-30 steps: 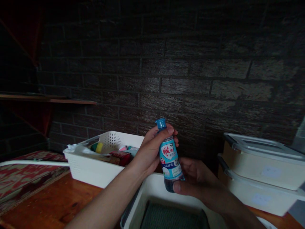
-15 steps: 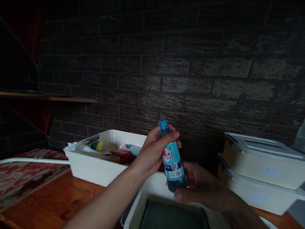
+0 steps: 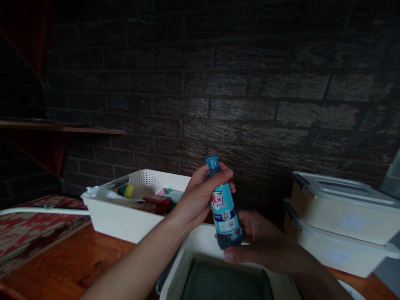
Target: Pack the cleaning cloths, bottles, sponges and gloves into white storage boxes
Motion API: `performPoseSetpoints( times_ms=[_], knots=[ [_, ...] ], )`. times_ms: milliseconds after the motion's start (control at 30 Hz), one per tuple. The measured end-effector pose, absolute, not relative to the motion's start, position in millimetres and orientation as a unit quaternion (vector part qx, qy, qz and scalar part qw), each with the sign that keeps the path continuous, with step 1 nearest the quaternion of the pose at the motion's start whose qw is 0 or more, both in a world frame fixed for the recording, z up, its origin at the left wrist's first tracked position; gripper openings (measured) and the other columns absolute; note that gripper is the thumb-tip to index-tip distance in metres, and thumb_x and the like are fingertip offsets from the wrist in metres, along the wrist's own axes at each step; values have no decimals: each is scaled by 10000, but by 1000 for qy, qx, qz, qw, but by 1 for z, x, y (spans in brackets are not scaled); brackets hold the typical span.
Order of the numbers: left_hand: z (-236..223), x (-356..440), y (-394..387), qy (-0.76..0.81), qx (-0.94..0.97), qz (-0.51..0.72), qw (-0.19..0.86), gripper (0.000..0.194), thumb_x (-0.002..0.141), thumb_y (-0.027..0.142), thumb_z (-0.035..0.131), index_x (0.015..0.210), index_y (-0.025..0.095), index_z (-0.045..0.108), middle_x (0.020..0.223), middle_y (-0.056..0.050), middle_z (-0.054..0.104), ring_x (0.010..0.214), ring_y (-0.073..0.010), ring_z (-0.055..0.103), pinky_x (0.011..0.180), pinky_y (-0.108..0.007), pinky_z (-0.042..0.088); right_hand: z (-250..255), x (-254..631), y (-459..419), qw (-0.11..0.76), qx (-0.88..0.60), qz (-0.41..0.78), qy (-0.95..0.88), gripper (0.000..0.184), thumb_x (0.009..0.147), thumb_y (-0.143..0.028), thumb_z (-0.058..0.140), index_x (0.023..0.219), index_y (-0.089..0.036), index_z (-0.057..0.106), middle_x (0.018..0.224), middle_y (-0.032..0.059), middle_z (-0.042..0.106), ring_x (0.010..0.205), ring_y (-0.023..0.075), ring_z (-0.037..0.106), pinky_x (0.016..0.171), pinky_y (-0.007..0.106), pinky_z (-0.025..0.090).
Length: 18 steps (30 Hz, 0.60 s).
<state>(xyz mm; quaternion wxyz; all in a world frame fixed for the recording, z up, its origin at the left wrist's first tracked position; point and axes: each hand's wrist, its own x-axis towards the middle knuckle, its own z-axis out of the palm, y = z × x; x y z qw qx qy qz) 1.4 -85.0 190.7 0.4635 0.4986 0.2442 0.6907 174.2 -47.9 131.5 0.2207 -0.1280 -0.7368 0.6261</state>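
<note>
A blue dish soap bottle with a light blue label and a blue cap stands nearly upright, tilted a little, above a white bin. My left hand is closed around its upper part, with the thumb across the front below the cap. At the base, my right hand holds the bottle from the right. Its thumb lies at the lower front edge, and its other fingers are partly hidden behind the bottle. Under both hands, the white bin contains a dark green textured item.
A white basket with a yellow-green sponge and small packages stands at the left on the wooden table. Two stacked lidded boxes stand at the right. Behind is a dark brick wall; a shelf juts out left.
Both hands and the bottle have shifted very slightly left and up in the view. The grip looks the same.
</note>
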Motion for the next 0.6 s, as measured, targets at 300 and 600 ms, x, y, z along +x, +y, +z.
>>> performPoseSetpoints(
  times_ms=[300, 600],
  knots=[
    [189, 5, -97, 289, 636, 610, 373, 231, 804, 283, 810, 948, 192, 654, 956, -40, 687, 855, -179, 661, 755, -274, 510, 125, 170, -41, 276, -137, 542, -782, 427, 811, -384, 811, 1141, -161, 656, 1037, 50, 655, 930, 193, 563, 837, 326, 470],
    [190, 6, -111, 276, 755, 523, 283, 216, 842, 270, 776, 1018, 200, 672, 1006, -60, 678, 958, -216, 657, 849, -326, 510, 132, 176, -38, 325, -136, 457, -817, 271, 857, -318, 757, 1076, -186, 667, 1046, 52, 677, 968, 223, 611, 883, 370, 520]
  ],
)
